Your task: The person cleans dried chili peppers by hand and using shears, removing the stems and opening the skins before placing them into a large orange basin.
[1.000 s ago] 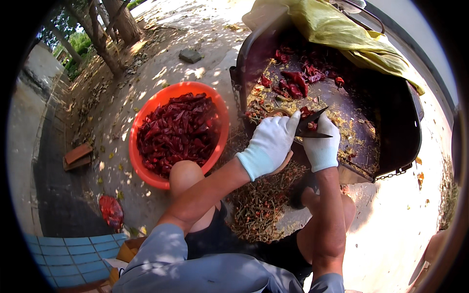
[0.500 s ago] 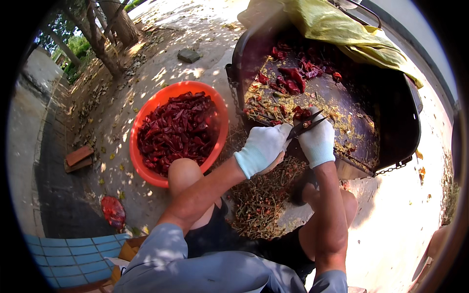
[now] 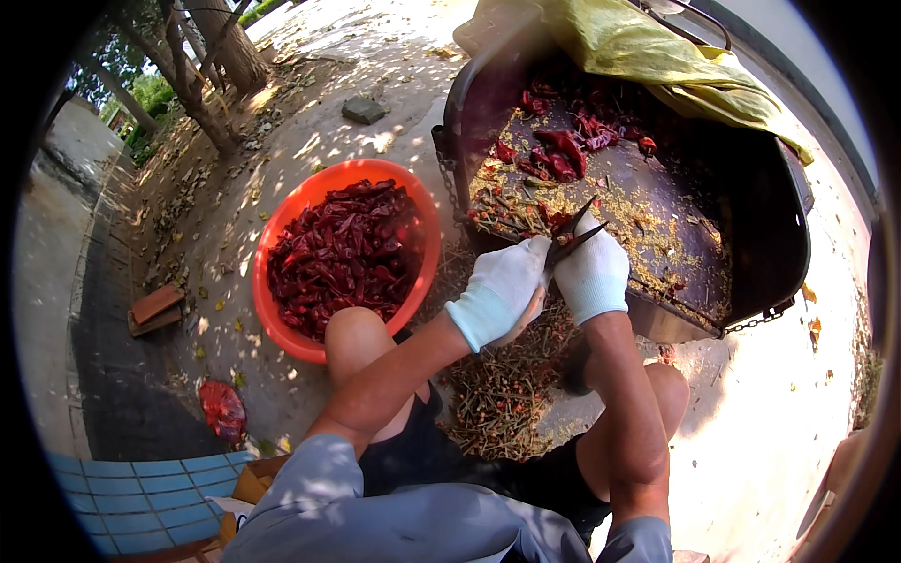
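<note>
A pair of dark scissors (image 3: 566,246) is gripped in my left hand (image 3: 499,288), which wears a white glove with a pale blue cuff. Its blades are spread and point up and to the right. Close against them, my gloved right hand (image 3: 593,275) has its fingers curled behind the blades; what they hold is hidden. Both hands are at the near left edge of a dark metal trough (image 3: 762,280). Inside it lie dried red chillies (image 3: 566,153), yellow seeds (image 3: 648,225) and stem bits.
An orange basin (image 3: 430,246) full of cut red chillies stands left. Below my hands, chilli stems (image 3: 497,399) are heaped on the ground. A yellow sack (image 3: 648,52) drapes over the trough's far side. Bricks (image 3: 157,306), a red plastic bag (image 3: 221,410) and a stone (image 3: 363,110) lie leftward.
My right hand has drawn down and to the left, nearer my left hand. The scissor blades have spread wider, and the red chilli piece by the right fingers no longer shows clearly.
</note>
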A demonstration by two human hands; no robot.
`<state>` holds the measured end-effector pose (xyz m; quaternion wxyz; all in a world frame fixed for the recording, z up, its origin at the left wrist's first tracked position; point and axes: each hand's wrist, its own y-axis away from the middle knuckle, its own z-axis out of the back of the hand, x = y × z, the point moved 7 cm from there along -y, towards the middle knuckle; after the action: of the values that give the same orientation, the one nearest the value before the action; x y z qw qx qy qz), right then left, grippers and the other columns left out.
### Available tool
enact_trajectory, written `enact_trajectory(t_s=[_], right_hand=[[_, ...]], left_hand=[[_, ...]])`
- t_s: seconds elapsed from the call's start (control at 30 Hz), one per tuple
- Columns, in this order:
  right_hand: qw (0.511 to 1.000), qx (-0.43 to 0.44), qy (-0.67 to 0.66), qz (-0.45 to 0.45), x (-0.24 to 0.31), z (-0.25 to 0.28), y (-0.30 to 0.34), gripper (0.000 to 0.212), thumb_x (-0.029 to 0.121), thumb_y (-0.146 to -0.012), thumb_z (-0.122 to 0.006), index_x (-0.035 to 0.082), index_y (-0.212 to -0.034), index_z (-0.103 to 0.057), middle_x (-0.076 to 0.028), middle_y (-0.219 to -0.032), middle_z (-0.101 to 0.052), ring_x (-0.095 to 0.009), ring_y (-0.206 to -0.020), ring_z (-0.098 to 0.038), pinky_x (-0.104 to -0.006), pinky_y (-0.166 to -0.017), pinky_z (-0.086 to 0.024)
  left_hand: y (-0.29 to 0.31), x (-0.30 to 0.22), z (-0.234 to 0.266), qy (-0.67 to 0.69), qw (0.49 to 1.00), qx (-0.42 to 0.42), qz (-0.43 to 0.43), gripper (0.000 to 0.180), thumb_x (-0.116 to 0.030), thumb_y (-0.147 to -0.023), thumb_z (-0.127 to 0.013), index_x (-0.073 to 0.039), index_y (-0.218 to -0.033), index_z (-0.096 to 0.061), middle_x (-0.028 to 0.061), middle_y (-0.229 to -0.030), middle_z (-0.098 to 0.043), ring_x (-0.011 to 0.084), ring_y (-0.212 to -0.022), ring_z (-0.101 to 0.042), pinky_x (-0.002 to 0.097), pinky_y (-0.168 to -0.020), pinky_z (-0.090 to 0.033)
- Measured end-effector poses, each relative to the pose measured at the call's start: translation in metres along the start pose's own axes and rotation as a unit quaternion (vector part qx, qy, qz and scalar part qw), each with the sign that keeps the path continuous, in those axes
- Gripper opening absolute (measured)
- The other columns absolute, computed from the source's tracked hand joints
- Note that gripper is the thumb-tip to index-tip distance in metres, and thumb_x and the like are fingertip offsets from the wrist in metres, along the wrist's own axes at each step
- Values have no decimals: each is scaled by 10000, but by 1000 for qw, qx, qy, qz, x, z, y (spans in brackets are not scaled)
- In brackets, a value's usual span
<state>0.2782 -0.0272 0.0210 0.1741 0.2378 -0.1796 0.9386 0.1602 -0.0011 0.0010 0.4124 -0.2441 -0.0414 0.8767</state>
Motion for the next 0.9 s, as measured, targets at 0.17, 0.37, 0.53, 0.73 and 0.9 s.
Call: enact_trajectory(t_s=[0.17,0.37,0.53,0.73,0.9], right_hand=[[1000,25,-10,-10,-3,-3,-1,222,183,-806,-683,50,-980,-648,-205,-861,-689,-400,-839,-680,-466,-743,-538],[999,33,-18,-19,-8,3,-6,202,124,-784,-669,49,-970,-643,-215,-884,-687,-401,-845,-680,-465,-744,-537],[1000,6,-24,-5,-8,7,-4,152,92,-784,-644,26,-916,-607,-227,-847,-676,-408,-842,-678,-467,-738,-535],[996,57,-65,-40,-15,6,-7,174,133,-797,-645,40,-944,-650,-215,-879,-692,-402,-867,-679,-463,-759,-538],[998,43,-39,-30,-12,12,3,178,167,-819,-665,38,-941,-646,-196,-857,-697,-387,-850,-691,-452,-745,-543]], left_hand=[[0,0,0,-17,999,15,-29,381,-105,-765,-655,15,-1084,-484,165,-831,-666,356,-773,-688,441,-660,-542],[4,-3,-5,48,998,-17,-42,234,-133,-876,-633,-6,-1038,-523,190,-647,-604,390,-643,-652,467,-569,-502],[12,-10,4,102,994,-22,-37,231,-191,-919,-657,-7,-1013,-555,211,-611,-584,416,-617,-632,474,-549,-480],[6,-21,13,70,997,-26,-26,225,-161,-894,-653,-15,-1028,-546,193,-679,-617,403,-667,-639,481,-581,-489],[3,-31,20,18,999,15,-48,360,-50,-758,-635,-4,-1077,-475,183,-915,-602,386,-825,-629,471,-693,-505]])
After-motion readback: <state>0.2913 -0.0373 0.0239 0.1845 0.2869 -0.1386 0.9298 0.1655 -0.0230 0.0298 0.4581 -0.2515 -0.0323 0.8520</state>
